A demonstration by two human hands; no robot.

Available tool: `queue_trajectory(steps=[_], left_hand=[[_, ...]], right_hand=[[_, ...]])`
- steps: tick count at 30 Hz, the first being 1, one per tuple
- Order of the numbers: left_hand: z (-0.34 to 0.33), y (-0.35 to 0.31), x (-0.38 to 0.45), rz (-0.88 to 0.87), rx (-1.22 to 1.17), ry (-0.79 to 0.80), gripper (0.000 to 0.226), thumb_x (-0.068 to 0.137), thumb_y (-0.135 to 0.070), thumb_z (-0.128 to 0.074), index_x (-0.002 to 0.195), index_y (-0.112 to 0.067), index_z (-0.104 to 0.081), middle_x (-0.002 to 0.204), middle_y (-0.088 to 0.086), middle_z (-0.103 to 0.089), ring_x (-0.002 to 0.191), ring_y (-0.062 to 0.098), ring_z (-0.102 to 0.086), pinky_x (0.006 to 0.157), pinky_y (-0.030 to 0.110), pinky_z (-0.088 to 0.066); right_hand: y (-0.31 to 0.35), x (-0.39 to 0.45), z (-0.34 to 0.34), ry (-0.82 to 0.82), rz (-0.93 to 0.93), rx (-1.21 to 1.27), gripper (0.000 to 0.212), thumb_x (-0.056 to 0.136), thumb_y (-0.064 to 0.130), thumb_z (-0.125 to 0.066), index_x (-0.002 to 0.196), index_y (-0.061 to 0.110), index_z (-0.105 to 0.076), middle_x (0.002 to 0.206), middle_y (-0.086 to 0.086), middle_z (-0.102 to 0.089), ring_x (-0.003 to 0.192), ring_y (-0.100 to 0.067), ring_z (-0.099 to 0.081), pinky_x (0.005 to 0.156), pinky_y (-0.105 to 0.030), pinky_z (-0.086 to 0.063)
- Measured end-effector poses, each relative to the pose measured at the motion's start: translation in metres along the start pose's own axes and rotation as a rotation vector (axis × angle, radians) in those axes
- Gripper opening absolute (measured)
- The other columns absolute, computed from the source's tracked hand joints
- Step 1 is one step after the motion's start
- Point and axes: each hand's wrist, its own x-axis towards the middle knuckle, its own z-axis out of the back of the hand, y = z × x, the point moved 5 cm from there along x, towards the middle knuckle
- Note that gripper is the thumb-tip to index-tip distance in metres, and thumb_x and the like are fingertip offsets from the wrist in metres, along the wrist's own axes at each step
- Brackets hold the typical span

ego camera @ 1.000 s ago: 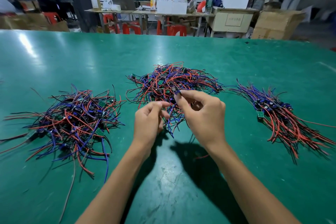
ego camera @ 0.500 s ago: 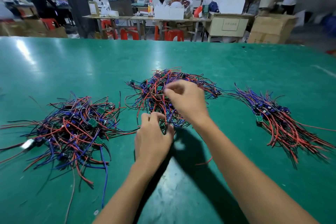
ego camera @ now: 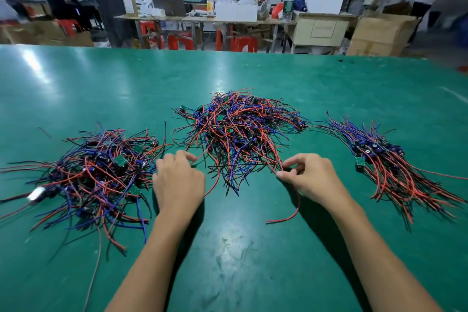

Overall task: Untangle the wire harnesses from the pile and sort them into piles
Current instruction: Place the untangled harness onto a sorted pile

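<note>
Mid-sort. Tangled pile (ego camera: pixel 238 132) at table (ego camera: pixel 101 88) centre is still big. Combed pile (ego camera: pixel 395 159) toward right edge, loose pile (ego camera: pixel 91 172) toward left. Right hand (ego camera: pixel 307 176) pinches a red wire (ego camera: pixel 291 213) from the tangle; left hand (ego camera: pixel 177 180) curled at its near-left edge, grasp unclear. No containers.

Green table (ego camera: pixel 240 261) carries three wire heaps: tangled middle pile (ego camera: pixel 238 132), messy left pile (ego camera: pixel 96 175), combed right pile (ego camera: pixel 390 167) with wires fanned toward near right. Right hand (ego camera: pixel 311 180) pinches red wire (ego camera: pixel 288 213) at middle pile's near edge; free end curls on table. Left hand (ego camera: pixel 177 180) knuckles up, fingers curled, between left and middle piles. Background: benches, red stools (ego camera: pixel 238 43), cardboard boxes (ego camera: pixel 379 35), seated workers.
</note>
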Motion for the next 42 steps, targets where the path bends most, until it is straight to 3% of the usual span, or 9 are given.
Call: queue_trajectory(steps=[5,13,17,21,28,33,35,39,42], left_hand=[[0.010,0.013,0.005,0.057,0.138,-0.037,0.035,0.090,-0.012,-0.056,0.124,-0.019,-0.059,0.131,0.013,-0.054,0.124,0.033,-0.043,0.099,0.043,-0.038],[0.020,0.027,0.006,0.180,0.282,-0.166,0.056,0.083,-0.016,-0.070,0.131,0.001,-0.047,0.135,0.025,-0.047,0.127,0.039,-0.037,0.101,0.048,-0.032],[0.026,-0.001,0.002,-0.081,-0.010,-0.311,0.028,0.085,-0.024,-0.068,0.111,-0.017,-0.061,0.114,0.013,-0.059,0.113,0.033,-0.050,0.095,0.046,-0.035],[-0.004,-0.021,-0.012,-0.161,0.188,0.053,0.047,0.079,-0.075,-0.060,0.077,-0.029,-0.067,0.085,-0.008,-0.065,0.093,0.021,-0.063,0.087,0.037,-0.040],[-0.008,-0.025,-0.026,-0.206,0.081,0.284,0.034,0.077,-0.061,-0.076,0.061,-0.035,-0.062,0.074,-0.012,-0.068,0.080,0.015,-0.064,0.068,0.028,-0.041],[0.000,-0.026,-0.029,-0.114,0.131,0.216,0.017,0.076,-0.033,-0.064,0.070,-0.022,-0.075,0.068,-0.001,-0.069,0.077,0.028,-0.065,0.062,0.027,-0.041],[-0.004,-0.022,-0.026,-0.060,-0.053,0.298,0.018,0.079,-0.033,-0.068,0.070,-0.022,-0.078,0.064,-0.002,-0.070,0.068,0.023,-0.064,0.059,0.024,-0.042],[-0.012,-0.033,-0.025,0.027,-0.828,0.685,0.026,0.071,-0.045,-0.085,0.065,-0.021,-0.079,0.067,0.000,-0.063,0.049,0.009,-0.047,0.046,0.017,-0.038],[-0.015,-0.052,-0.033,0.001,-1.061,0.871,0.024,0.063,-0.041,-0.085,0.061,-0.019,-0.074,0.065,-0.003,-0.062,0.048,0.009,-0.050,0.043,0.018,-0.037]], right_hand=[[0.006,-0.010,0.003,-0.077,-0.027,-0.129,0.012,0.086,0.040,-0.077,0.083,0.029,-0.072,0.078,0.007,-0.068,0.086,-0.023,-0.065,0.075,-0.031,-0.050],[0.009,-0.017,0.001,-0.116,-0.047,-0.144,0.013,0.089,0.044,-0.069,0.083,0.034,-0.063,0.082,0.010,-0.065,0.090,-0.025,-0.064,0.072,-0.031,-0.042],[0.008,-0.016,0.000,-0.118,-0.046,-0.162,0.015,0.090,0.045,-0.068,0.083,0.034,-0.061,0.081,0.012,-0.063,0.090,-0.025,-0.063,0.072,-0.031,-0.040],[0.007,-0.015,-0.001,-0.116,-0.058,-0.147,0.014,0.089,0.045,-0.067,0.083,0.033,-0.062,0.080,0.012,-0.064,0.090,-0.025,-0.063,0.071,-0.031,-0.040],[0.008,-0.016,0.001,-0.099,-0.059,-0.126,0.014,0.089,0.044,-0.067,0.082,0.034,-0.062,0.082,0.011,-0.065,0.088,-0.023,-0.064,0.071,-0.031,-0.043],[0.010,-0.017,0.001,-0.100,-0.053,-0.152,0.013,0.090,0.045,-0.066,0.084,0.034,-0.061,0.083,0.010,-0.066,0.090,-0.024,-0.064,0.072,-0.031,-0.043],[0.012,-0.019,0.001,-0.113,-0.046,-0.157,0.011,0.090,0.044,-0.066,0.089,0.034,-0.062,0.083,0.011,-0.065,0.091,-0.024,-0.065,0.073,-0.032,-0.044],[0.028,-0.026,0.002,-0.330,0.113,-0.161,0.024,0.089,0.037,-0.067,0.112,0.034,-0.059,0.091,0.010,-0.062,0.089,-0.022,-0.063,0.070,-0.034,-0.043],[0.044,-0.030,-0.004,-0.315,0.353,-0.044,0.046,0.083,0.035,-0.074,0.125,0.039,-0.055,0.090,0.012,-0.060,0.071,-0.004,-0.053,0.063,-0.030,-0.037]])
